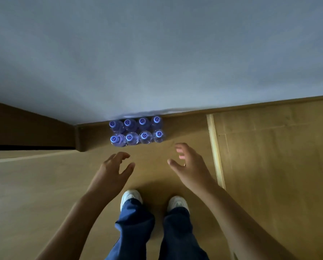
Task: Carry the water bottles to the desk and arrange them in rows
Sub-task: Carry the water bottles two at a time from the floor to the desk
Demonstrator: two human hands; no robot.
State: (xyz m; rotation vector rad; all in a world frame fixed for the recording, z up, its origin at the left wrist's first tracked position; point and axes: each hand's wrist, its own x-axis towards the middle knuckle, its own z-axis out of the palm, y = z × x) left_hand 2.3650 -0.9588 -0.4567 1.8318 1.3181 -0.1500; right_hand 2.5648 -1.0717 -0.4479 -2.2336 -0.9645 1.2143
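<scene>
Eight water bottles (137, 131) stood upright on the wooden floor (44, 184), caps up, packed in two rows of four, the back row close against the pale wall (156, 53); the block's long side ran along the wall. The left hand (112, 169) and right hand (189, 166) hovered near the pack, both empty, fingers spread and loosely bent. Full bottles would likely be heavy together and slick; gripping the pack's two short ends looked safest.

8 bottles (137, 131) by wall, hands empty
</scene>
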